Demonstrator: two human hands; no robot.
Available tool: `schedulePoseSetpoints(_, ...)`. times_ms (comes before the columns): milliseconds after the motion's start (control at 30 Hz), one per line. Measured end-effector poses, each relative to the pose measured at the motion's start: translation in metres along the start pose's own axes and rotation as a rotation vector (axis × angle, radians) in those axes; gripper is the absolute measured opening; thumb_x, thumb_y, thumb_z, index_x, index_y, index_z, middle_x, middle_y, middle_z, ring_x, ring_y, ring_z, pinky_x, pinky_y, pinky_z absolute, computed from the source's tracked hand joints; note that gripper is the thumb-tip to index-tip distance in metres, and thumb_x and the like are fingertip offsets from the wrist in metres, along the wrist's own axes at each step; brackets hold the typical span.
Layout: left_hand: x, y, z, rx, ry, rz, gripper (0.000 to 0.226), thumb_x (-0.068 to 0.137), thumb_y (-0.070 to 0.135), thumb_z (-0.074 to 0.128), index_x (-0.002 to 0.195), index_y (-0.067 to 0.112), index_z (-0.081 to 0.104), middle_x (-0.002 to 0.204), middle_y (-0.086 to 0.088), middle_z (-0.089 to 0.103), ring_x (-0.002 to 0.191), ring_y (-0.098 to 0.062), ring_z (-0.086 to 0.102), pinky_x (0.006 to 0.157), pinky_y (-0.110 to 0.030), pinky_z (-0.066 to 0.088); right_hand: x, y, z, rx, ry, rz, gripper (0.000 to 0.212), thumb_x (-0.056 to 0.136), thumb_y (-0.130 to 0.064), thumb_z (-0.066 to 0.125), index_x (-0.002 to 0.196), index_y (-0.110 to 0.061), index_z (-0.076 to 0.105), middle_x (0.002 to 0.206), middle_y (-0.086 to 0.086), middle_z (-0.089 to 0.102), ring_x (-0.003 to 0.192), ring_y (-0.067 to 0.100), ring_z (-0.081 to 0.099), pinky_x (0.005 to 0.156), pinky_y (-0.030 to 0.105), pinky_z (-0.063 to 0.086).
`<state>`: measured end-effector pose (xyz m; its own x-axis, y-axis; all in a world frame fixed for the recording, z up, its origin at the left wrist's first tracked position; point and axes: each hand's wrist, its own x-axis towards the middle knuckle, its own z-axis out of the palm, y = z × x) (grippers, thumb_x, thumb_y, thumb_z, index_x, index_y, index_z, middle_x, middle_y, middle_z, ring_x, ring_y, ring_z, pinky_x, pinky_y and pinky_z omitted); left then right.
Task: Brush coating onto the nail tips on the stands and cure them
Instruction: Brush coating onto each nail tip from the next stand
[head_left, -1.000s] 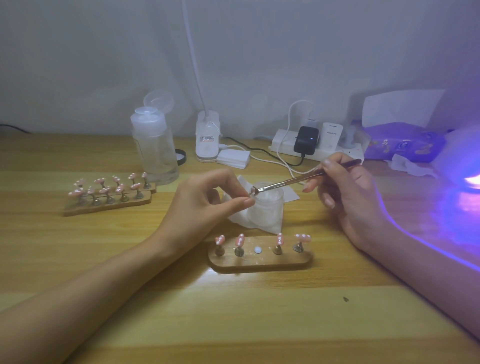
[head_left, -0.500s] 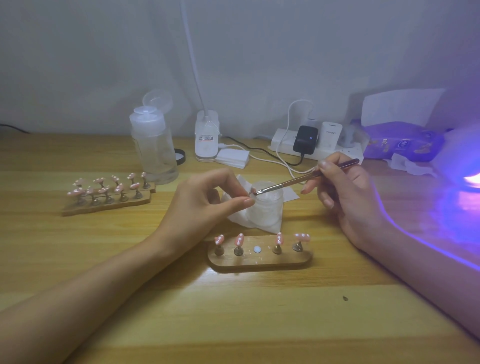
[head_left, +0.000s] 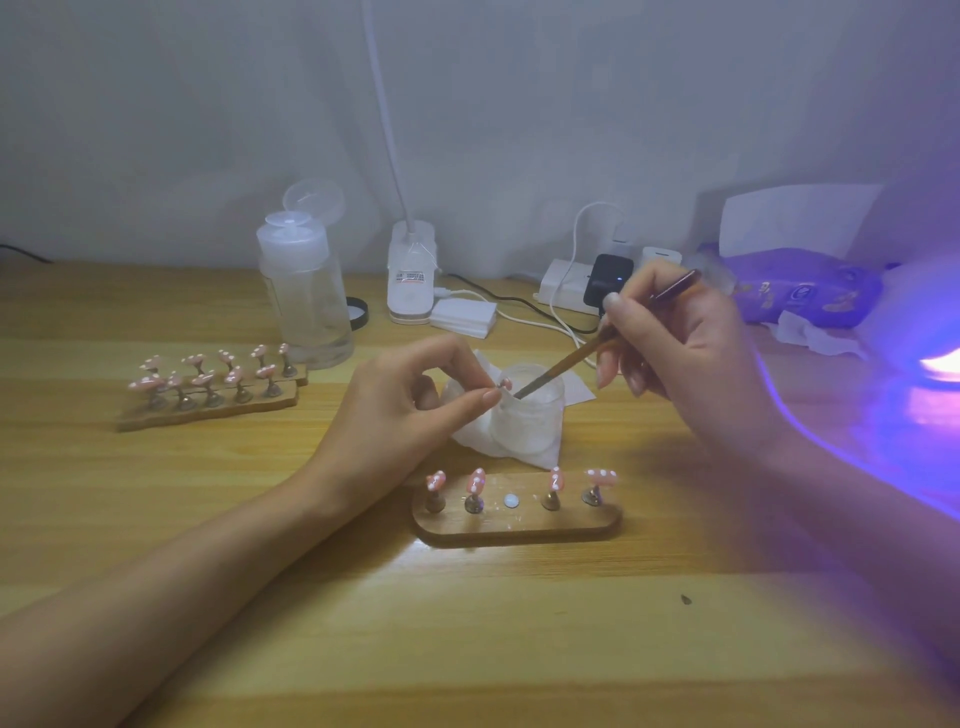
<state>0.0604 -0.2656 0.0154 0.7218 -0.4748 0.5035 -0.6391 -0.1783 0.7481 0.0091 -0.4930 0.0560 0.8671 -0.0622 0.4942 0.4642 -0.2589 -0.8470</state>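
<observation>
My left hand (head_left: 410, 410) pinches a small pink nail tip on its peg (head_left: 505, 384) between thumb and forefinger, held above the table. My right hand (head_left: 675, 353) grips a thin brush (head_left: 582, 356); its bristle end dips into the frosted jar (head_left: 530, 410) that sits on a white tissue. In front stands a wooden stand (head_left: 519, 525) with several pink nail tips and one bare white spot in the middle. A second pair of wooden stands (head_left: 208, 402) with several pink tips lies at the left.
A clear pump bottle (head_left: 304, 291) stands behind the left stands. A white lamp base (head_left: 410, 280), cotton pads (head_left: 465, 314), a power strip with chargers and cables (head_left: 587, 286) and a purple wipes pack (head_left: 810, 288) line the back. A UV lamp (head_left: 940, 358) glows violet at the right edge.
The brush has tilted steeper and its tip has gone from the nail tip down into the jar. My right hand rose a little. My left hand still holds the tip.
</observation>
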Motion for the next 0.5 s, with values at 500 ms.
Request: schedulePoseSetpoints(500,0.002,-0.001,0.002,0.013,0.037,-0.021,0.012,0.093,0.023,0.070,0.085,0.028,0.063,0.089,0.015,0.065,0.057,-0.005,0.047,0.056,-0.013,0.037,-0.001,0.011,-0.009,0.158,0.137,0.177,0.027,0.101,-0.022,0.051,0.074,-0.024,0.049,0.056,0.008,0.062,0.042,0.014,0.045,0.040,0.019,0.032)
